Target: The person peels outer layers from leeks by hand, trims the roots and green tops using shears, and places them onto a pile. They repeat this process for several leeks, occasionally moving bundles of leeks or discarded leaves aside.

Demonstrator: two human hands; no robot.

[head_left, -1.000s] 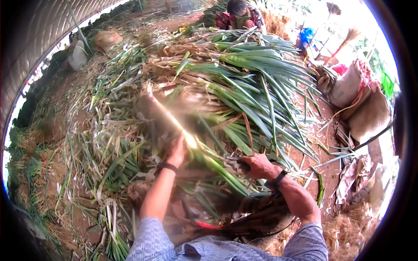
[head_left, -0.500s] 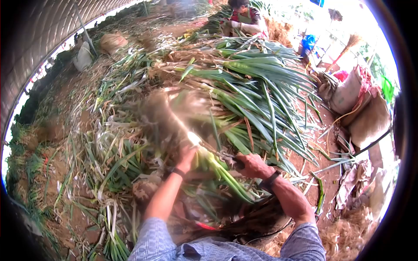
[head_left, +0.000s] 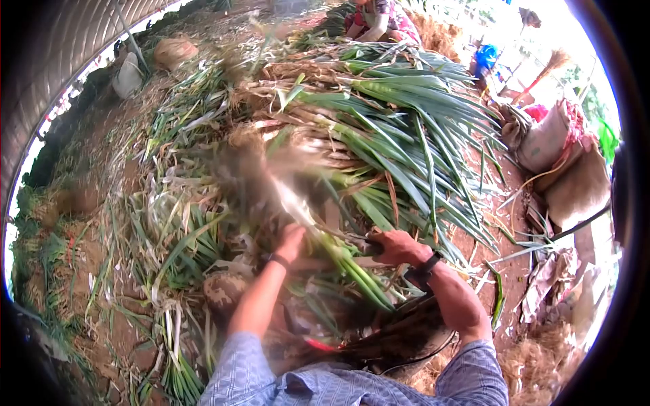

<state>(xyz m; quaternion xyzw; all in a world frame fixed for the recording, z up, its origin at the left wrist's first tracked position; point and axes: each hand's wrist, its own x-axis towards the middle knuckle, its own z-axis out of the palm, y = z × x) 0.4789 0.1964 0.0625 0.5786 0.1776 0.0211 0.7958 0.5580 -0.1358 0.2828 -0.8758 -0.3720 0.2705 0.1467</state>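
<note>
My left hand (head_left: 291, 243) is closed round a green onion (head_left: 298, 208), at the white stalk just above the green leaves. The stalk slants up and left, and its root end is blurred. Its green leaves (head_left: 362, 277) point down and right, between my two hands. My right hand (head_left: 399, 248) is closed on a dark-handled tool (head_left: 372, 245). A thin rod-like part of it points left across the onion; the tool's exact kind is hard to make out. Beyond my hands lies a big heap of green onions (head_left: 406, 149), roots to the left and leaves to the right.
Stripped leaves and peelings (head_left: 183, 223) cover the ground at the left. Full sacks (head_left: 575, 183) and a broom (head_left: 545, 68) are at the right. Another person (head_left: 382, 24) sits behind the heap. A few onions (head_left: 177, 365) lie at the lower left.
My left hand stays on the green onion, whose white part now shows more clearly through the blur. My right hand has barely moved. The view has shifted slightly, so the other person sits higher in it.
</note>
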